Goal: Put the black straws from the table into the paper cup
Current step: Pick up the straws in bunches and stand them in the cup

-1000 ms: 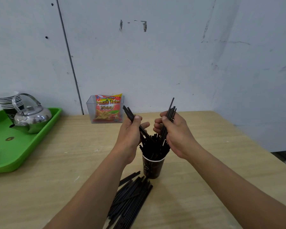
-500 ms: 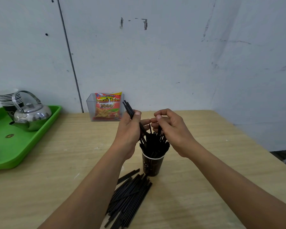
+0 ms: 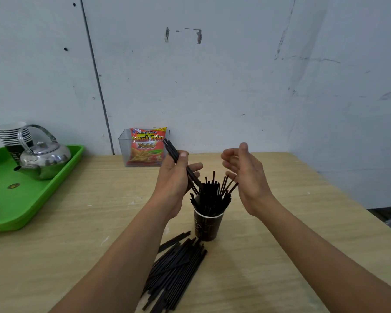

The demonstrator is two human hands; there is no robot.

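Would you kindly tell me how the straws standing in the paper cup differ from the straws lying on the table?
Pose: the cup straws stand nearly upright and fan outward, while the table straws lie flat, roughly parallel. Support: the cup straws are held by the paper cup; the table straws rest loose on the table, nearer the camera. Both sets are thin and black.

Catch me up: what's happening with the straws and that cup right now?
A person is loading black straws into a paper cup. The left hand grips a small bundle of straws angled over the cup, while the right hand is open and holds nothing beside it. The cup stands on the table, crowded with upright straws. A loose pile of straws lies in front of it, not yet loaded.
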